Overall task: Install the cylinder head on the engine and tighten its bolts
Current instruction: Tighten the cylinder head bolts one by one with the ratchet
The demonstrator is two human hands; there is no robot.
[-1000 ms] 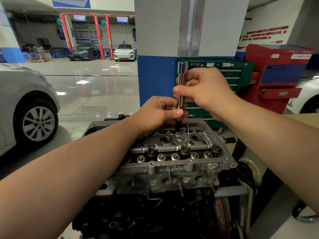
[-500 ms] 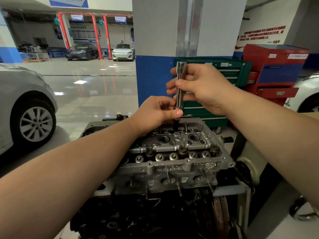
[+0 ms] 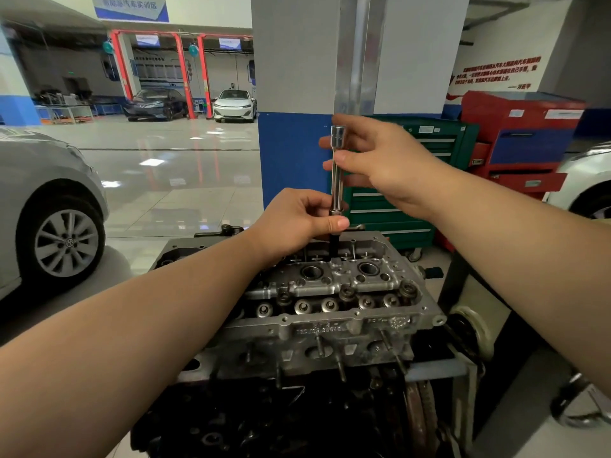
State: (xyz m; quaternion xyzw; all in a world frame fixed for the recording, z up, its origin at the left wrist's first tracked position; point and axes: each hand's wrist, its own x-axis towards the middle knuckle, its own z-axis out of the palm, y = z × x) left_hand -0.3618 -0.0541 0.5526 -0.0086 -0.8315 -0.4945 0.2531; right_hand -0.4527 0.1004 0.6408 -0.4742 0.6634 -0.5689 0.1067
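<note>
The aluminium cylinder head (image 3: 330,319) sits on the dark engine block (image 3: 271,414) in front of me. A chrome socket extension bar (image 3: 337,180) stands upright, its black lower end in a bolt hole at the far side of the head. My left hand (image 3: 297,221) pinches the bar's lower end between thumb and fingers. My right hand (image 3: 380,163) holds the upper part with thumb and fingertips, the other fingers spread. The bolt under the bar is hidden.
The engine hangs on a metal stand (image 3: 463,368) with a wheel at the right. Behind stand a blue-and-grey pillar (image 3: 297,153), a green tool cabinet (image 3: 413,180) and a red tool cabinet (image 3: 522,140). A grey car (image 3: 49,219) is at left.
My right hand's fingers have loosened and spread while rolling the upright bar. The left hand keeps its pinch low on the bar. My view has shifted slightly.
</note>
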